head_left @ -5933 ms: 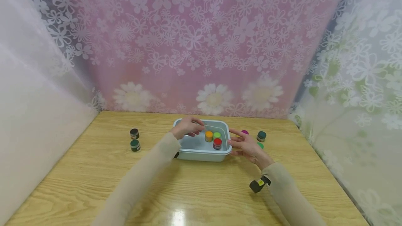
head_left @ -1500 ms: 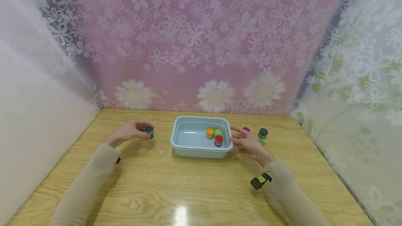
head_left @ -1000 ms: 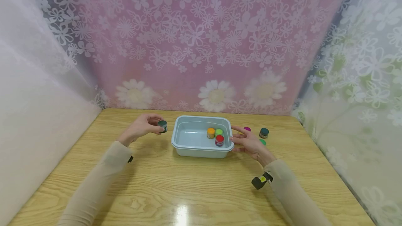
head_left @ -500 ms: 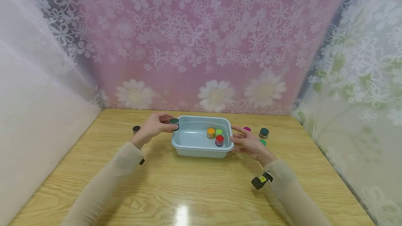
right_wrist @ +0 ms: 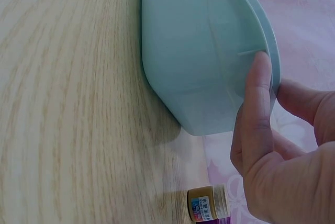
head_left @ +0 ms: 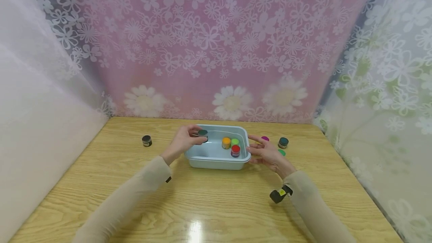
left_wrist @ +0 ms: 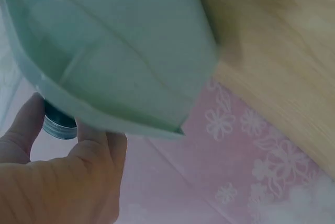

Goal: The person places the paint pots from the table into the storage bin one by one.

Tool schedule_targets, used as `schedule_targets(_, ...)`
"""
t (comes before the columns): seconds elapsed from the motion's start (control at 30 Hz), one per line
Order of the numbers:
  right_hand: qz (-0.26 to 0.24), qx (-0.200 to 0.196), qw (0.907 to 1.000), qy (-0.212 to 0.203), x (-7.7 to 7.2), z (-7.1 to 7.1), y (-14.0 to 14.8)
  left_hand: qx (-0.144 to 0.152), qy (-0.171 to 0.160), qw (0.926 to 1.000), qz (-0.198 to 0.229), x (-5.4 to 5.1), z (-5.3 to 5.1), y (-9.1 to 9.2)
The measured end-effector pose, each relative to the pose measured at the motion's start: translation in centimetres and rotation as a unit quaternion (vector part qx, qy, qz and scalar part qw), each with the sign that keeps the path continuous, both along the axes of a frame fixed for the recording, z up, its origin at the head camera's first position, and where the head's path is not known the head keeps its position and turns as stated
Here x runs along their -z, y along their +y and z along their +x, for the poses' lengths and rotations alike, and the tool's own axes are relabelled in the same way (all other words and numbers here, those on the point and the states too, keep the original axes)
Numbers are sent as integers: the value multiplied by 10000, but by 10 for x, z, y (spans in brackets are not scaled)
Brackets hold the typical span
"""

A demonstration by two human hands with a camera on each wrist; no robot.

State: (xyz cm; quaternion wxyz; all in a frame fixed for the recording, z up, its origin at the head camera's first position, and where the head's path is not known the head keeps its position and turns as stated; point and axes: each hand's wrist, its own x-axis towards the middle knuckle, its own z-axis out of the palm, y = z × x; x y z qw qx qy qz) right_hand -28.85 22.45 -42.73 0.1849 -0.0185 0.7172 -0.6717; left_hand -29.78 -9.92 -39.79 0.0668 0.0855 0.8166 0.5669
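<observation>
A light blue plastic basin [head_left: 216, 163] stands on the wooden table. My left hand [head_left: 182, 143] pinches a dark green-lidded jar [head_left: 203, 134] between thumb and fingers, over the basin's left part. In the left wrist view this jar [left_wrist: 60, 127] shows between the fingers of my left hand [left_wrist: 63, 182], partly hidden by the basin wall [left_wrist: 125, 56]. My right hand [head_left: 270, 157] holds the basin's right edge; in the right wrist view the thumb of my right hand [right_wrist: 285, 156] meets the rim and its fingers lie against the outer wall. Orange [head_left: 226, 143], light green [head_left: 234, 143] and red [head_left: 235, 151] jars stand inside.
A black-lidded jar [head_left: 146, 140] stands alone at the left. Behind my right hand are a dark teal-lidded jar [head_left: 283, 143], a magenta lid [head_left: 265, 138] and a green lid [head_left: 281, 152], partly hidden. A yellow-brown jar [right_wrist: 202, 203] shows in the right wrist view. Floral curtains [head_left: 219, 48] surround the table.
My left hand has taken the dark green-lidded jar from the left of the table and carried it right, over the basin. My right hand stays at the basin's edge.
</observation>
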Motion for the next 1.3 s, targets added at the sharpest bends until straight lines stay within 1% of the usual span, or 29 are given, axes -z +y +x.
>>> schedule_targets(0.13, 23, -17, 10000, -5, 1, 0, 0, 5, 101, 9999, -44, 7, -1, 13)
schedule_targets(0.27, 43, -22, 10000, 11, 0, 0, 0, 143, 198, 9997, -58, 10, -2, 23)
schedule_targets(0.4, 19, -41, 10000, 45, -1, 0, 0, 296, 127, 9995, -7, 10, -5, 32)
schedule_targets(0.53, 4, -67, 10000, 24, -2, -1, 0, 304, 84, 9985, -441, 11, -8, 41)
schedule_targets(0.63, 22, -48, 10000, 34, -1, -1, 0, 402, 110, 9961, -783, 13, -11, 48)
schedule_targets(0.8, -2, -17, 10000, 26, 3, 0, 2, 678, 52, 9944, -805, 19, -17, 57)
schedule_targets(0.93, -31, 10, 10000, 1, 4, 1, 4, 752, -92, 9930, -903, 21, -23, 64)
schedule_targets(1.03, -40, 38, 10000, 60, 3, 1, 3, 792, -152, 9919, -979, 22, -25, 68)
schedule_targets(1.23, 11, -41, 9999, 95, 2, -2, 1, 862, 14, 9880, -1285, 30, -30, 71)
schedule_targets(1.3, 52, -50, 9999, 107, 2, -2, 1, 897, 47, 9875, -1295, 33, -32, 72)
